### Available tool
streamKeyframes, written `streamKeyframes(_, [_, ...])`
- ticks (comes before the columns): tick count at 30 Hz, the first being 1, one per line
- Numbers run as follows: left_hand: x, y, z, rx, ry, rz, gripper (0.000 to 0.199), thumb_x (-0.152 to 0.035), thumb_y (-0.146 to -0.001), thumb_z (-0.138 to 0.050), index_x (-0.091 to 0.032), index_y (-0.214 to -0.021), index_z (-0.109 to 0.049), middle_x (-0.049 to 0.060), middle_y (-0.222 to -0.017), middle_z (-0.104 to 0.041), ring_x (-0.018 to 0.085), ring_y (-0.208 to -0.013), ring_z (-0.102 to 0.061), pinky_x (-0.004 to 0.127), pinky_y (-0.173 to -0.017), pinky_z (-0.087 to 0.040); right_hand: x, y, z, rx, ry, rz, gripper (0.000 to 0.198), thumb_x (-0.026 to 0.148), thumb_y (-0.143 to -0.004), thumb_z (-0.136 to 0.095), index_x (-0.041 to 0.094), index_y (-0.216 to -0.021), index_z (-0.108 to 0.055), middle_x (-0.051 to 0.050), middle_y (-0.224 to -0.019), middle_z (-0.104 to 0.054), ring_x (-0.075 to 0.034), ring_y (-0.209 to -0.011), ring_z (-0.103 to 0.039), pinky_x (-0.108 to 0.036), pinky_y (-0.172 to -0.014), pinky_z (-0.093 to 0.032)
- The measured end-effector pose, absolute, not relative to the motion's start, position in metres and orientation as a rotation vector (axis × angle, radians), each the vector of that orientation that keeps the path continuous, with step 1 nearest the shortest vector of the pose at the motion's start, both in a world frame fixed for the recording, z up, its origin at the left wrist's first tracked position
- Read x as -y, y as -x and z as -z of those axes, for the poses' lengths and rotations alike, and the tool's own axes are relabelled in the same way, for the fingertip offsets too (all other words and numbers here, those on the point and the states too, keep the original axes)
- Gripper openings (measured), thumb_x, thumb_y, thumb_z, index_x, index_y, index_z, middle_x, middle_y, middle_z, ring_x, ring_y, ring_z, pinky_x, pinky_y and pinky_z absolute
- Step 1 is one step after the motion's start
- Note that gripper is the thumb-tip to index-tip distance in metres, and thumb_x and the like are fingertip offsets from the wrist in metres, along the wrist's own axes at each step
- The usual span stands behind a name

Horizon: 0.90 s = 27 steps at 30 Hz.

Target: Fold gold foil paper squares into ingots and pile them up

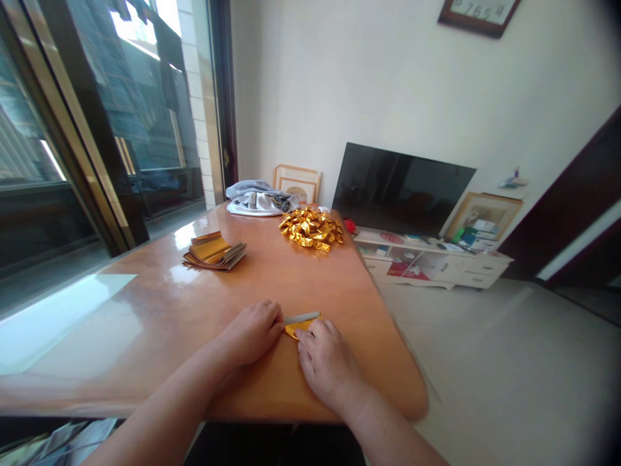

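Gold sheet (291,329) beneath right fingers (317,331)

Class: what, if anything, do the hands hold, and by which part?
The left hand touches a partly folded gold foil sheet at its left end, the right hand at its right part; gripped or merely pressed, I cannot tell.

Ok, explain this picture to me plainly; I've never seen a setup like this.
There's no machine here, just a person's bare left hand and right hand. A camera worn on that person's head looks forward and down. On the brown table lie a stack of gold paper, a heap of shiny gold foil pieces and, farther back, a bundle of grey cloth. Both hands touch a small gold sheet; a pale strip runs along its far edge.
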State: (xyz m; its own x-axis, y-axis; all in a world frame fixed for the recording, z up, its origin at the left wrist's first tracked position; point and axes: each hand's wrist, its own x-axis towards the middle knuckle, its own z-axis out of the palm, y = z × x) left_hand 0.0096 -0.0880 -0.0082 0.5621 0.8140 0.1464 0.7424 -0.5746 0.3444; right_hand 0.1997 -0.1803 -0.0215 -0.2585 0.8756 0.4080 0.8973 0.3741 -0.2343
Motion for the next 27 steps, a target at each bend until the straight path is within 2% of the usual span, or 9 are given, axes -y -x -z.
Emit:
streamKeyframes(7, [0.092,-0.010,0.002,-1.286,-2.517,-0.408,0.020,-0.029,-0.094,-0.043,-0.020,-0.087,-0.059,0.008,-0.095,-0.064,0.021,-0.085,-0.061,0.031,-0.076,-0.045,0.180,-0.200,0.021,2.162,1.511,0.069,0.028,0.016,-0.095,-0.052,0.021,-0.115,-0.071,-0.010,-0.097,-0.061,-0.024,-0.093,-0.054,-0.038,-0.083,-0.049])
streamKeyframes(13, [0.090,-0.001,-0.006,-1.263,-2.350,-0.408,0.019,-0.017,-0.085,-0.044,-0.022,-0.089,-0.062,0.004,-0.095,-0.067,0.019,-0.086,-0.061,0.030,-0.079,-0.046,0.181,-0.199,0.022,2.162,1.520,0.066,0.031,0.017,-0.096,-0.051,0.021,-0.119,-0.070,-0.010,-0.097,-0.061,-0.024,-0.093,-0.053,-0.038,-0.084,-0.049])
streamKeyframes(20, [0.084,0.004,-0.013,-1.239,-2.305,-0.365,0.019,-0.023,-0.081,-0.053,-0.023,-0.098,-0.060,0.002,-0.092,-0.068,0.018,-0.078,-0.061,0.028,-0.067,-0.044,0.181,-0.199,0.023,2.175,1.523,0.080,0.033,0.015,-0.095,-0.050,0.021,-0.122,-0.068,-0.010,-0.098,-0.061,-0.024,-0.092,-0.053,-0.039,-0.081,-0.049])
streamKeyframes(27, [0.068,0.000,-0.026,-1.143,-2.318,-0.173,0.017,-0.025,-0.078,-0.055,-0.023,-0.091,-0.065,0.001,-0.086,-0.069,0.018,-0.074,-0.062,0.026,-0.061,-0.041,0.181,-0.200,0.025,2.164,1.520,0.056,0.033,0.014,-0.094,-0.052,0.022,-0.123,-0.067,-0.010,-0.098,-0.061,-0.025,-0.093,-0.054,-0.039,-0.083,-0.050])
